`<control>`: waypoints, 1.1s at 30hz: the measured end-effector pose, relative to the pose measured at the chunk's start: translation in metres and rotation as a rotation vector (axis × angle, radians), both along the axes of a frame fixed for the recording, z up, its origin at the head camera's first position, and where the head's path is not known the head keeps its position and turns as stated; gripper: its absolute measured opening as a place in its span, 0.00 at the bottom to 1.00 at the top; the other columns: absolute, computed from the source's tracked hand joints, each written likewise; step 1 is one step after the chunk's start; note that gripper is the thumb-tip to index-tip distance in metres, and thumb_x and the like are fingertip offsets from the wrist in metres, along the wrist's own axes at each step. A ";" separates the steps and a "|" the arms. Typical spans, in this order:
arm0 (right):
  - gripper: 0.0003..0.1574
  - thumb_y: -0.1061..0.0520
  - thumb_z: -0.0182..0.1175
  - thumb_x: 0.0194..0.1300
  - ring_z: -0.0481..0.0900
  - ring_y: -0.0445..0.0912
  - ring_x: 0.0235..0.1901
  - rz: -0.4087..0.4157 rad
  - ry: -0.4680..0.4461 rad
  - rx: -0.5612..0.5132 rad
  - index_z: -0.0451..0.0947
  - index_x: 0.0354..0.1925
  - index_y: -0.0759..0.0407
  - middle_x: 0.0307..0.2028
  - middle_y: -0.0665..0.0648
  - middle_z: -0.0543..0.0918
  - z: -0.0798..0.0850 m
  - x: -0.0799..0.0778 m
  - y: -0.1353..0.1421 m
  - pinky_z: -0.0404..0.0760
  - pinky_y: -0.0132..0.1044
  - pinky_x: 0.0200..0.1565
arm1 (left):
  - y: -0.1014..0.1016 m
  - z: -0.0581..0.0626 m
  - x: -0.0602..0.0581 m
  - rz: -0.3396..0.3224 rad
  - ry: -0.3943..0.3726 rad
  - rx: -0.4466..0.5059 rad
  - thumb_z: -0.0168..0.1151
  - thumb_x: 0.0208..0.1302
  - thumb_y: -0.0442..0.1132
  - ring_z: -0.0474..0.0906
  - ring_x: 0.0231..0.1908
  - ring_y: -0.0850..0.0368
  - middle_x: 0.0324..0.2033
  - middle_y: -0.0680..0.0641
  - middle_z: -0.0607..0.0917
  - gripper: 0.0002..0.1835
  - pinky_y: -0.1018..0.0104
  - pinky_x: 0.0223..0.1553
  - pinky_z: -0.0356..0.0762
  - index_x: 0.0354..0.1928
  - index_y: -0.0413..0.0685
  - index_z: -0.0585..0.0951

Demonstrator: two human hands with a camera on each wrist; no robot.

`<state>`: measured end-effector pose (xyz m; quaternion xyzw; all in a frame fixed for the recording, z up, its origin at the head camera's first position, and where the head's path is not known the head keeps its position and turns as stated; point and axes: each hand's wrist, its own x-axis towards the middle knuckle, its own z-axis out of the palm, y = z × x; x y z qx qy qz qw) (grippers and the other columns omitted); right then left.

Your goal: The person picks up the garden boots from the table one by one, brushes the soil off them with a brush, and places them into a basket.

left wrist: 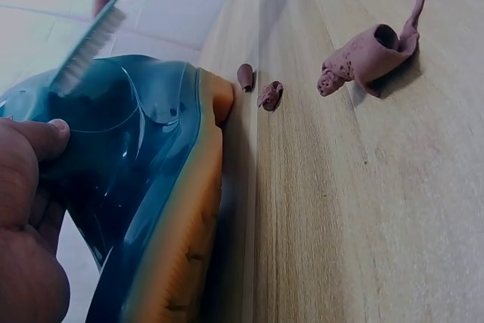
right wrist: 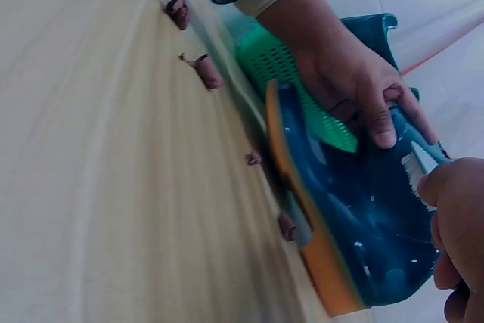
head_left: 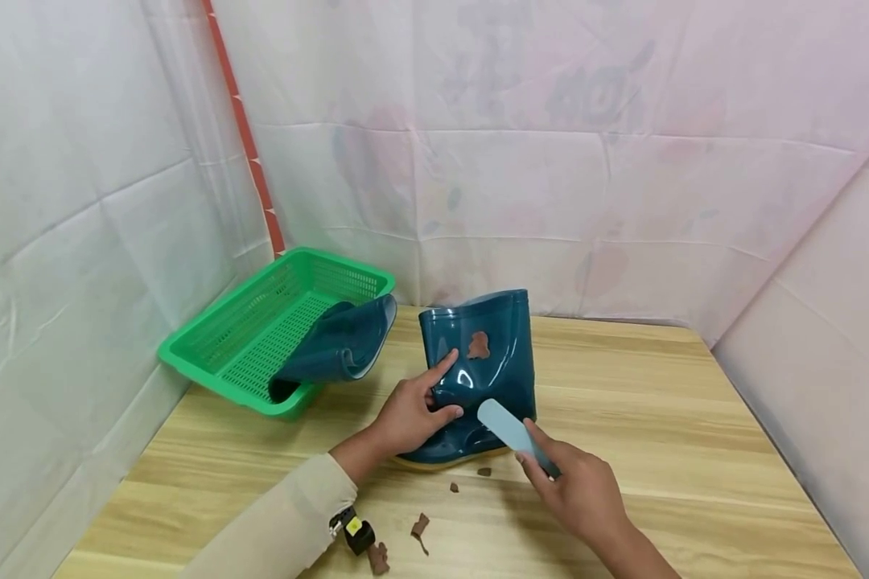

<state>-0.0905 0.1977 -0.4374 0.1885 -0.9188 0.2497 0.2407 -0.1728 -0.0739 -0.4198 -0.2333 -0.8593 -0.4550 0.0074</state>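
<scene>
A dark teal rubber boot (head_left: 510, 354) with a tan sole stands upright on the table, a brown patch (head_left: 479, 345) stuck on its shaft. My left hand (head_left: 409, 414) holds it at the ankle, thumb and index finger laid over the side facing me. In my right hand (head_left: 582, 486) is a pale blue brush (head_left: 505, 424), gripped by its handle. Its white bristles (left wrist: 85, 51) face the boot near the ankle, as the left wrist view shows. The palm side of my right hand is hidden in the head view.
A green plastic basket (head_left: 224, 338) sits at the left, with a second rubber boot (head_left: 333, 346) lying in it and jutting over its rim. Several brown scraps, one a curled piece (head_left: 420, 527), lie on the wooden table (head_left: 659, 434). White cloth walls (head_left: 514, 185) stand behind.
</scene>
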 end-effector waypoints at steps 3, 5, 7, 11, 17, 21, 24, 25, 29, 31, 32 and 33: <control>0.34 0.59 0.79 0.53 0.72 0.34 0.23 0.017 0.061 -0.014 0.84 0.60 0.59 0.30 0.55 0.88 0.003 -0.001 0.001 0.67 0.28 0.22 | -0.001 0.000 0.001 -0.016 0.022 0.001 0.72 0.67 0.43 0.69 0.21 0.62 0.14 0.56 0.69 0.47 0.66 0.27 0.73 0.81 0.73 0.56; 0.35 0.59 0.79 0.53 0.73 0.34 0.23 0.017 0.071 -0.019 0.84 0.60 0.59 0.30 0.55 0.88 0.005 -0.001 0.002 0.68 0.29 0.22 | -0.001 0.000 0.001 -0.040 0.038 0.015 0.72 0.67 0.43 0.69 0.22 0.62 0.15 0.56 0.70 0.46 0.66 0.29 0.74 0.80 0.73 0.57; 0.35 0.59 0.79 0.53 0.75 0.35 0.24 0.011 0.070 -0.014 0.84 0.60 0.60 0.31 0.55 0.88 0.005 0.000 0.003 0.70 0.30 0.22 | -0.002 0.001 0.002 -0.079 0.066 0.045 0.70 0.69 0.43 0.68 0.21 0.62 0.15 0.56 0.69 0.43 0.66 0.28 0.72 0.80 0.70 0.58; 0.35 0.59 0.79 0.52 0.80 0.39 0.25 0.003 0.089 -0.019 0.84 0.60 0.61 0.34 0.57 0.89 0.006 0.002 0.005 0.76 0.34 0.24 | -0.003 0.005 0.002 -0.154 0.191 0.104 0.64 0.74 0.40 0.67 0.22 0.63 0.24 0.54 0.75 0.35 0.68 0.27 0.71 0.79 0.58 0.64; 0.36 0.60 0.79 0.51 0.85 0.44 0.28 0.008 0.123 -0.022 0.84 0.60 0.61 0.35 0.59 0.89 0.008 0.004 0.009 0.81 0.39 0.26 | -0.001 0.016 0.000 -0.190 0.266 0.170 0.63 0.71 0.28 0.77 0.49 0.54 0.63 0.41 0.71 0.33 0.68 0.39 0.83 0.75 0.52 0.71; 0.33 0.58 0.78 0.55 0.83 0.42 0.26 0.032 0.162 -0.041 0.84 0.59 0.62 0.34 0.59 0.89 0.011 0.004 0.010 0.80 0.36 0.25 | -0.002 0.020 0.002 -0.174 0.246 0.144 0.65 0.69 0.26 0.77 0.46 0.54 0.60 0.43 0.73 0.35 0.67 0.42 0.83 0.76 0.53 0.70; 0.28 0.49 0.71 0.66 0.82 0.41 0.24 0.075 0.228 -0.095 0.84 0.58 0.63 0.32 0.58 0.89 0.014 0.002 0.009 0.78 0.34 0.24 | -0.003 0.021 0.003 -0.156 0.238 0.128 0.66 0.67 0.26 0.75 0.40 0.55 0.57 0.44 0.75 0.36 0.66 0.41 0.84 0.75 0.53 0.70; 0.28 0.46 0.68 0.70 0.82 0.42 0.24 0.090 0.251 -0.112 0.84 0.58 0.63 0.32 0.58 0.89 0.016 0.001 0.008 0.78 0.34 0.24 | -0.003 0.021 0.003 -0.153 0.239 0.125 0.66 0.67 0.26 0.74 0.38 0.56 0.55 0.44 0.76 0.36 0.66 0.41 0.84 0.75 0.53 0.70; 0.34 0.37 0.53 0.78 0.83 0.44 0.22 0.135 0.329 -0.126 0.83 0.60 0.63 0.32 0.60 0.88 0.028 -0.003 -0.001 0.76 0.31 0.21 | -0.003 0.020 0.005 -0.145 0.241 0.122 0.67 0.67 0.27 0.73 0.34 0.56 0.51 0.46 0.77 0.37 0.66 0.40 0.84 0.76 0.52 0.70; 0.35 0.36 0.51 0.78 0.83 0.44 0.22 0.124 0.348 -0.101 0.83 0.61 0.63 0.31 0.61 0.88 0.034 -0.006 -0.007 0.75 0.31 0.20 | -0.004 0.019 0.006 -0.140 0.237 0.126 0.67 0.67 0.27 0.72 0.32 0.57 0.49 0.47 0.77 0.37 0.66 0.39 0.83 0.76 0.53 0.70; 0.36 0.36 0.50 0.79 0.83 0.44 0.21 0.111 0.356 -0.084 0.83 0.61 0.63 0.31 0.62 0.88 0.037 -0.007 -0.010 0.74 0.31 0.19 | -0.004 0.018 0.006 -0.140 0.235 0.130 0.67 0.67 0.27 0.72 0.32 0.57 0.48 0.48 0.77 0.37 0.66 0.40 0.83 0.76 0.53 0.70; 0.37 0.35 0.49 0.79 0.82 0.44 0.20 0.095 0.356 -0.070 0.83 0.60 0.63 0.30 0.62 0.88 0.038 -0.008 -0.013 0.74 0.31 0.19 | -0.004 0.018 0.007 -0.142 0.232 0.135 0.67 0.67 0.27 0.72 0.32 0.58 0.48 0.48 0.77 0.37 0.66 0.40 0.83 0.76 0.53 0.70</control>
